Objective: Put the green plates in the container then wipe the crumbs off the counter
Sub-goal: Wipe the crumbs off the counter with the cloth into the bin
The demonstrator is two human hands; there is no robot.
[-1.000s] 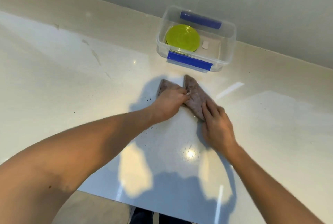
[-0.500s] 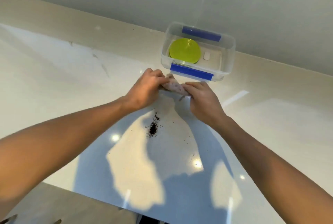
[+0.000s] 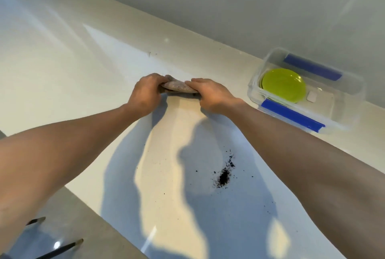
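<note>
Green plates (image 3: 283, 85) lie stacked in a clear container (image 3: 354, 90) with blue clips at the right, by the wall. I hold a bunched brownish cloth (image 3: 178, 87) between my left hand (image 3: 146, 92) and my right hand (image 3: 210, 94), low over the white counter (image 3: 62, 75). A small heap of dark crumbs (image 3: 224, 176) lies on the counter nearer to me, below my right forearm, with scattered specks around it.
A small white square object (image 3: 311, 96) lies inside the container beside the plates. The counter's front edge (image 3: 98, 211) runs diagonally at lower left, with grey floor and dark chair legs (image 3: 60, 249) below it. A pale wall rises behind the counter.
The cloth went from flat on the counter to lifted and bunched in both hands, uncovering a crumb heap. The view swung left, so the container now sits at the right.
</note>
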